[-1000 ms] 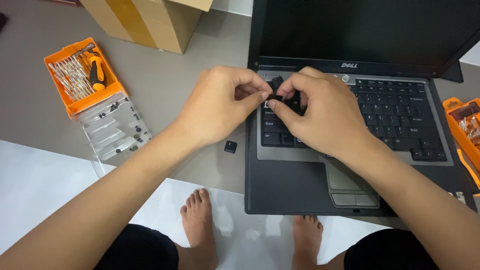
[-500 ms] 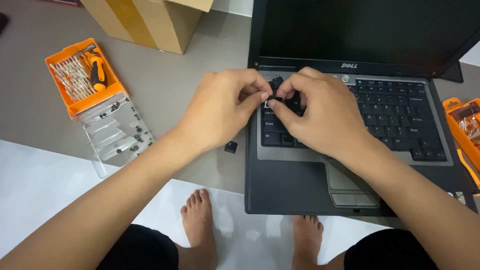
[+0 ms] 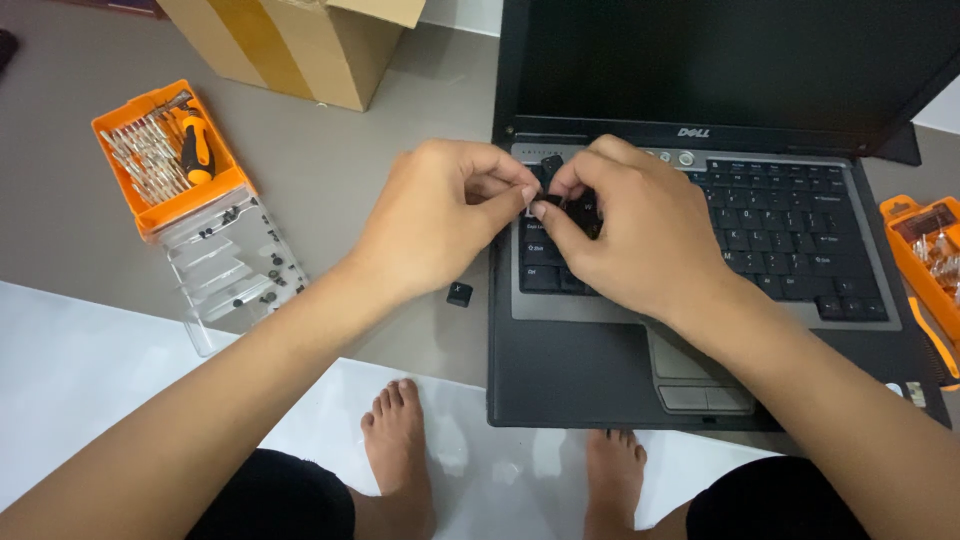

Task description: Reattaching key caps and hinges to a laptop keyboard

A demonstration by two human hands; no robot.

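An orange screwdriver-bit case (image 3: 165, 155) with its clear lid (image 3: 232, 270) lies at far left, and a loose black keycap (image 3: 459, 294) rests on the grey table (image 3: 330, 170) just beside the laptop (image 3: 700, 330). The left hand (image 3: 435, 225) and right hand (image 3: 630, 235) meet over the keyboard's upper-left corner, both closed in a fingertip pinch on a small black keycap piece (image 3: 551, 164). Judged light, thin and brittle, it is best gripped by its edges.

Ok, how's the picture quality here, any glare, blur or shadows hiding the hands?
Head view: soft, even light and sharp focus; left hand and right hand are crisp over the keyboard, with only faint shadows. The dark screen shows no glare. Edges bend slightly.
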